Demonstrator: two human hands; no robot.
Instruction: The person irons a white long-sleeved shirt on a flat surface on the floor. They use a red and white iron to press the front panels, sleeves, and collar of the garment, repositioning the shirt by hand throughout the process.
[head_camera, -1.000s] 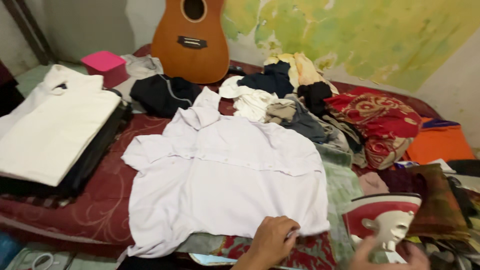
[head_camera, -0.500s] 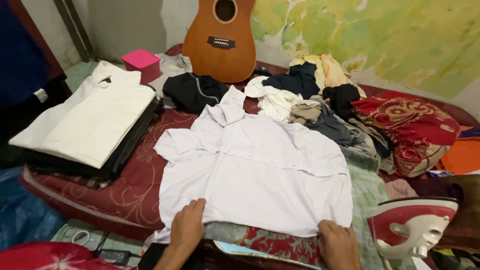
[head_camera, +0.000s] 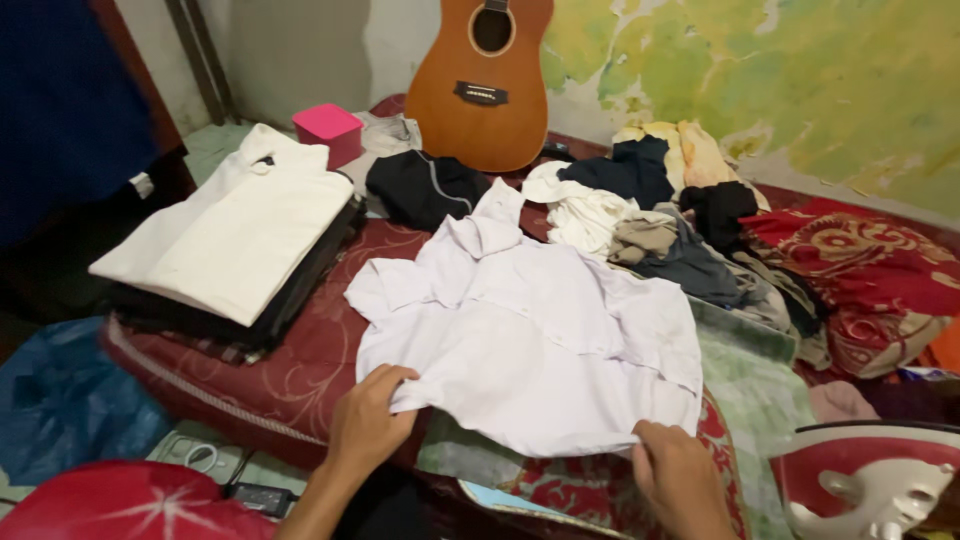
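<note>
White shirt (head_camera: 530, 340): spread face-down on the red mattress (head_camera: 290, 370), collar toward the guitar (head_camera: 485, 80). Left hand (head_camera: 368, 420) pinches the near-left hem corner shut; right hand (head_camera: 678, 470) closes on the near-right hem, which lifts off the bed. Judged light, limp, wrinkle-prone cloth, best held at hem corners or shoulders. Left of shirt: folded cream stack (head_camera: 235, 235). Right of shirt: unfolded clothes heap (head_camera: 680, 230); red-and-white iron (head_camera: 870, 485), upright.
</note>
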